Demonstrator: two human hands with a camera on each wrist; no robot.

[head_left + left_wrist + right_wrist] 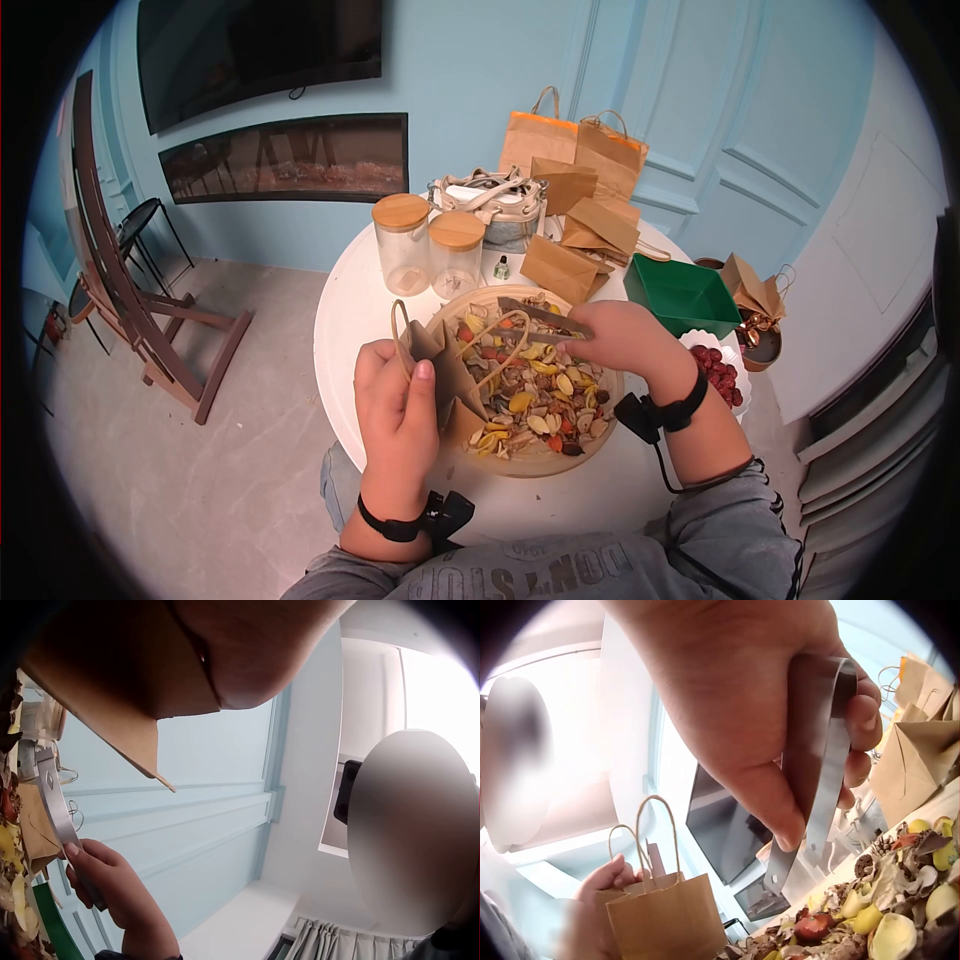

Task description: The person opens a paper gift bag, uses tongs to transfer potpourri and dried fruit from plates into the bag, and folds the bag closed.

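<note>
Over a round white worktop [345, 325], the left hand [396, 410] grips a brown paper bag [664, 919], the right hand [628, 345] silver metal tongs [831, 769], apparently gathering colourful dried pieces [550, 400] between them, needing a squeeze next.

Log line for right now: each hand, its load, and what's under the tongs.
left hand: holds paper bag | right hand: holds metal tongs | under tongs: dried mix in round bowl

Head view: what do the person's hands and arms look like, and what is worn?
The left hand and right hand are gloveless. Each wrist wears a black strap with a small black camera. A thin black cable loops from the right camera towards the grey sleeve.
</note>
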